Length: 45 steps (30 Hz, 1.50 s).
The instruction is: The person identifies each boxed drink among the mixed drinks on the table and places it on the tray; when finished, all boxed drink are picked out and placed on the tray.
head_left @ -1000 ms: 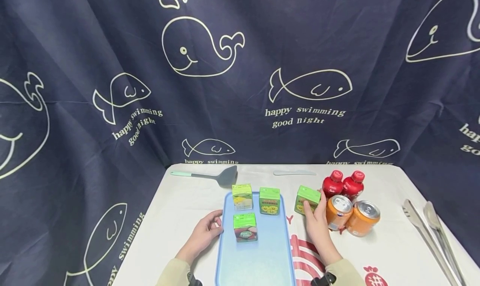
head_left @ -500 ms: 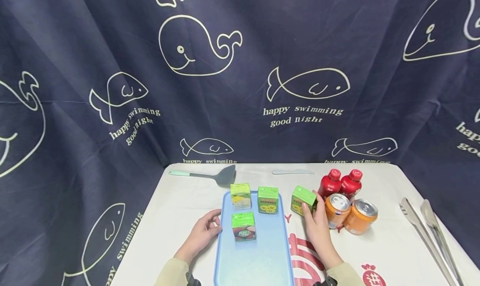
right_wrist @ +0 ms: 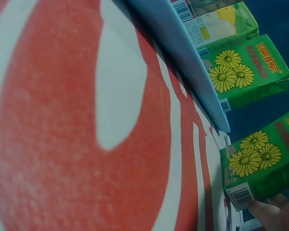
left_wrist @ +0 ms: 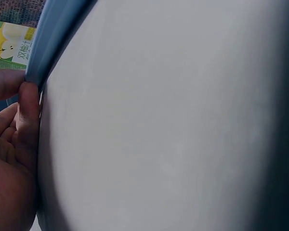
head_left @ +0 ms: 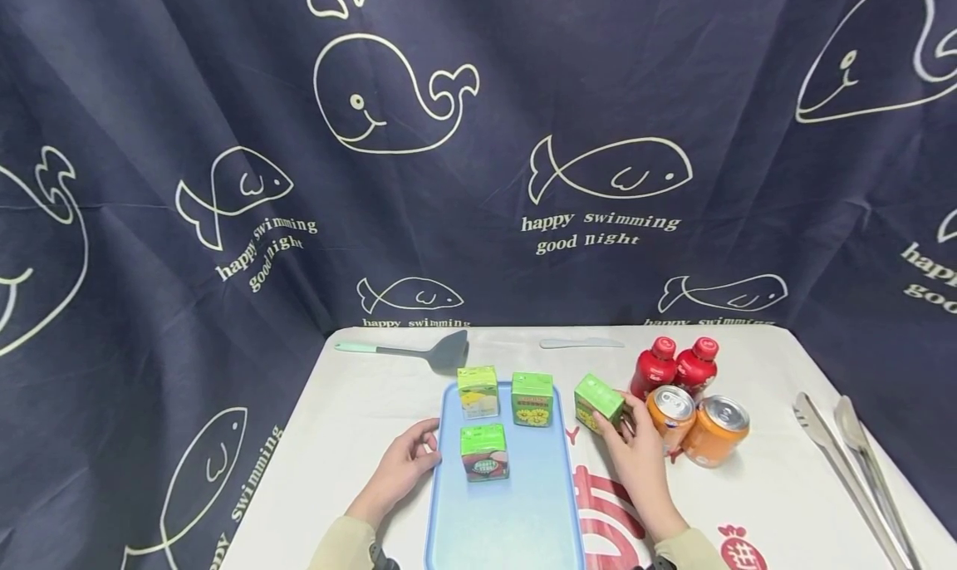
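Observation:
In the head view my right hand [head_left: 635,454] holds a green juice box [head_left: 598,402] with yellow flowers by its right side, just right of the blue tray [head_left: 538,512]. The thumb shows at the box's lower corner in the right wrist view, and the box stands turned at an angle. My left hand [head_left: 404,464] pinches the tray's left rim between finger and thumb. On the tray stand a matching flower juice box [head_left: 532,400], a yellow-green pear juice box [head_left: 478,392] and, nearer, a green and dark red juice box [head_left: 484,454].
Orange cans [head_left: 716,430] and red bottles [head_left: 695,366] stand close right of my right hand. Farther right lie a metal serving fork [head_left: 845,470] and a spoon [head_left: 871,462]. A spatula [head_left: 419,352] and a pale knife [head_left: 581,343] lie along the back.
The flower juice box in my right hand has moved slightly left toward the tray and turned a little. My left hand stays at the tray rim.

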Each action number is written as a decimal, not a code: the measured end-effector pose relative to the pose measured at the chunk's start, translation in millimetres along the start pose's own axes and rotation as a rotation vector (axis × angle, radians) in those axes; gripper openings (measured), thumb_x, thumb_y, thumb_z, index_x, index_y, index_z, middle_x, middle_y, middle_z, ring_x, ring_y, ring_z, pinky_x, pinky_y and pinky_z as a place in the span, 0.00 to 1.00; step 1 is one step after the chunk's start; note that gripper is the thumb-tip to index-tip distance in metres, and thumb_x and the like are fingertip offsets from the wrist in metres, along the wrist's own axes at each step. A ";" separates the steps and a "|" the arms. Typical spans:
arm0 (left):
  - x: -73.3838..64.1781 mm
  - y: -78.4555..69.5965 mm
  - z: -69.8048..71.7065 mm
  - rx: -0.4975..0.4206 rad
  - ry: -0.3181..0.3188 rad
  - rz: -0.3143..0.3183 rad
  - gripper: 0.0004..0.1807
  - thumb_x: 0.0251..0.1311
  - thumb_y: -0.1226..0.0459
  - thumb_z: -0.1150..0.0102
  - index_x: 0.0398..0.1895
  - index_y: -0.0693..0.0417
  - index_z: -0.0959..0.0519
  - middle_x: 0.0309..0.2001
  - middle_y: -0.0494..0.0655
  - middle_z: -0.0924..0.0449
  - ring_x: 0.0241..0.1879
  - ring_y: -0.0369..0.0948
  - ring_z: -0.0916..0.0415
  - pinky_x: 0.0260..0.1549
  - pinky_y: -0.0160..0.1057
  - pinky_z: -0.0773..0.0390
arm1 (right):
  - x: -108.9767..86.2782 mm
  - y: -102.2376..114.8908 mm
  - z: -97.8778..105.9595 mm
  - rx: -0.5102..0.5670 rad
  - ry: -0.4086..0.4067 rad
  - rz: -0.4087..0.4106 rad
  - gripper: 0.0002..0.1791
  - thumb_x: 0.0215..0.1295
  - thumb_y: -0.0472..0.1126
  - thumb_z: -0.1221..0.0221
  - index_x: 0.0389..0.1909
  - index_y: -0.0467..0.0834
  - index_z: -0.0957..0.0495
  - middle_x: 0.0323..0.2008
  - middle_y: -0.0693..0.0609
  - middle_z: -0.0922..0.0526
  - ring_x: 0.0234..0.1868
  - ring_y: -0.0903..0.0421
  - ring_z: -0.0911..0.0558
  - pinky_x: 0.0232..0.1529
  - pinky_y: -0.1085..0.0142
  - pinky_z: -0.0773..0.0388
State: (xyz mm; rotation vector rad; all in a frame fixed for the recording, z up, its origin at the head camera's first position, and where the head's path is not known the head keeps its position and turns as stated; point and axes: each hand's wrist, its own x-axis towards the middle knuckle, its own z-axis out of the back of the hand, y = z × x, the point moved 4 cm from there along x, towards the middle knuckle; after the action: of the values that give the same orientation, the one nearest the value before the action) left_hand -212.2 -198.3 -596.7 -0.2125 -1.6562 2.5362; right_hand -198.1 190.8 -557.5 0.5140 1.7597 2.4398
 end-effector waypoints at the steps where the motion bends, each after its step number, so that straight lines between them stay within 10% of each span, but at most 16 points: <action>1: -0.2 0.0 0.3 -0.004 0.000 0.000 0.33 0.64 0.71 0.38 0.73 0.64 0.31 0.44 0.47 0.23 0.31 0.36 0.30 0.31 0.32 0.28 | -0.6 0.7 0.2 0.004 -0.007 -0.002 0.28 0.69 0.40 0.31 0.66 0.39 0.28 0.64 0.39 0.22 0.67 0.44 0.24 0.61 0.63 0.28; 29: -1.3 -2.3 2.4 0.010 0.008 0.004 0.32 0.64 0.67 0.35 0.73 0.55 0.28 0.42 0.44 0.22 0.32 0.36 0.28 0.33 0.33 0.26 | -0.4 0.8 5.7 0.050 -0.115 0.035 0.27 0.60 0.30 0.27 0.61 0.38 0.19 0.58 0.42 0.16 0.55 0.68 0.21 0.54 0.72 0.24; 45: -2.8 -1.6 1.9 0.013 0.017 0.006 0.32 0.66 0.66 0.36 0.74 0.57 0.29 0.43 0.44 0.22 0.33 0.37 0.28 0.32 0.33 0.26 | -3.0 13.1 19.0 0.094 0.053 0.061 0.28 0.65 0.30 0.30 0.66 0.35 0.24 0.62 0.35 0.22 0.55 0.73 0.23 0.52 0.74 0.24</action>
State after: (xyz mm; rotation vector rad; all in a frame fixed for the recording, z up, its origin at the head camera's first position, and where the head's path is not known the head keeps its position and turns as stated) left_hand -209.7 -199.9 -594.3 -0.2371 -1.6352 2.5410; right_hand -187.6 202.8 -540.6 0.5244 1.9154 2.4418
